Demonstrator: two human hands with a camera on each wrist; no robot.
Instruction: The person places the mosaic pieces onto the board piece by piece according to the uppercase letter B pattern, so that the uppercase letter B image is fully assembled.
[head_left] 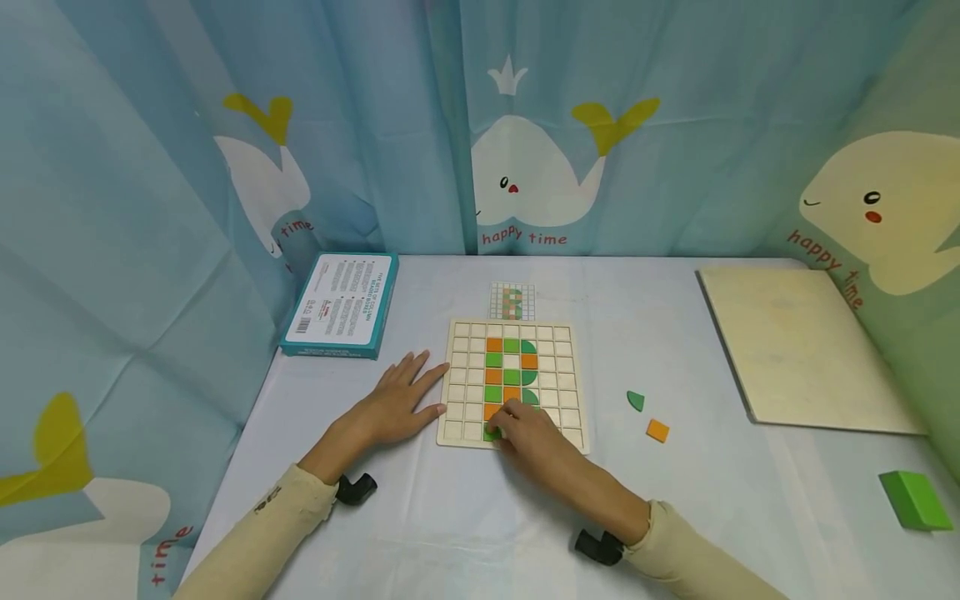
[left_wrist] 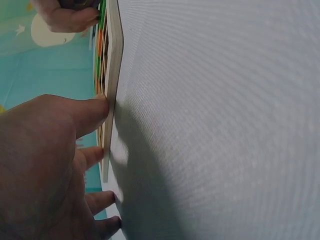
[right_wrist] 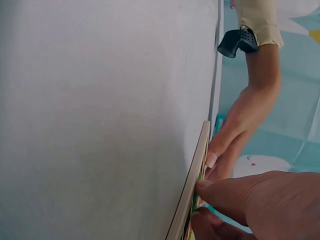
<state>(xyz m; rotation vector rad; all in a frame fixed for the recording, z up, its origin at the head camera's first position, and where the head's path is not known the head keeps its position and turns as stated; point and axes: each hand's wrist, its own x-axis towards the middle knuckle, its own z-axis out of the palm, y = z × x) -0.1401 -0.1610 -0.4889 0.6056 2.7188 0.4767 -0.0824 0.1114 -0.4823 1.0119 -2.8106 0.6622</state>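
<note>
A wooden grid board point(head_left: 459, 400) lies flat on the table, with green and orange square tiles and dark green quarter-circle tiles set in its middle columns. My left hand point(head_left: 393, 406) is spread at the board's left side; in the left wrist view its thumb point(left_wrist: 92, 112) touches the board's edge. Over the lower part of the board, my right hand point(head_left: 531, 435) pinches a green square tile point(head_left: 491, 435) at the bottom-row cell. The right wrist view shows that thumb point(right_wrist: 207, 187) and finger close around the green piece, low against the board.
A small pattern card point(head_left: 528, 300) lies just behind the board. To the right are a loose green quarter-circle tile point(head_left: 635, 401) and an orange square tile point(head_left: 657, 430). A teal box point(head_left: 341, 300) stands back left; a wooden panel point(head_left: 810, 350) and a green block point(head_left: 915, 500) are far right.
</note>
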